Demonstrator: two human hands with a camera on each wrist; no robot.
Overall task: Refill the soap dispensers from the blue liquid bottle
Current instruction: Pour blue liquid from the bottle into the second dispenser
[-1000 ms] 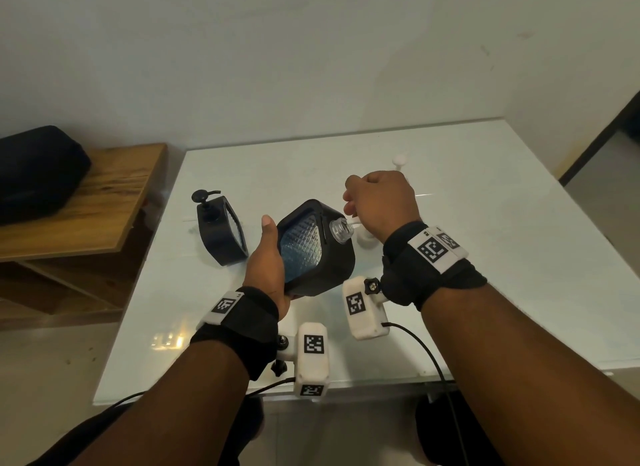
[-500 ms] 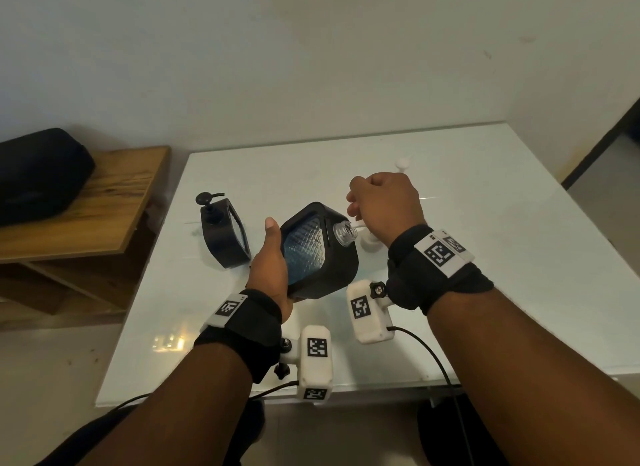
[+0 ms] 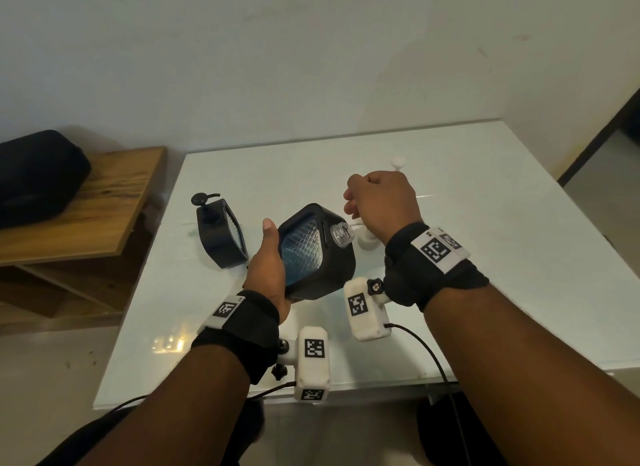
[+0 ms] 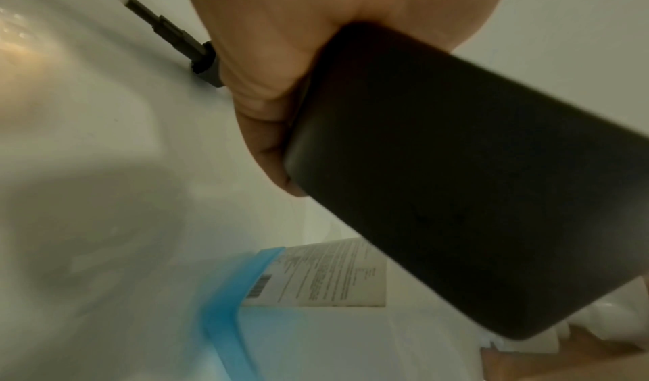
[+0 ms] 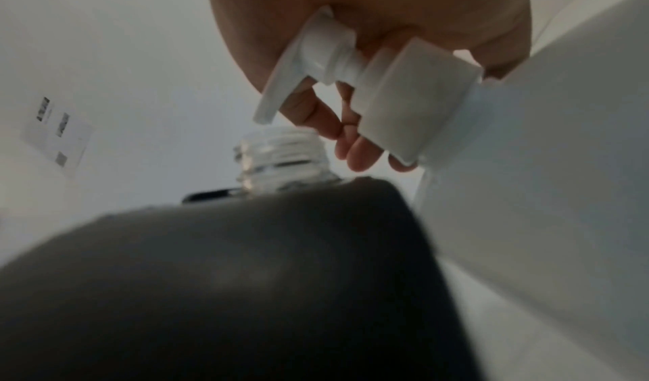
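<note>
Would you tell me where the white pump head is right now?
The white plastic pump head is in the right hand, held above the glass table just right of the open clear neck of the black dispenser that the left hand holds.

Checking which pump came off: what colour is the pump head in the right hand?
White. The pump head shows best in the right wrist view.

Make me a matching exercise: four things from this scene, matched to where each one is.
Things:
1. black square dispenser with open clear neck
2. white plastic pump head
3. black dispenser with black pump
4. black soft bag

Places:
A. on the wooden shelf
B. held in the right hand
C. standing on the white table
D. held in the left hand

Pairs: 1-D, 2-B, 3-C, 4-A.
</note>
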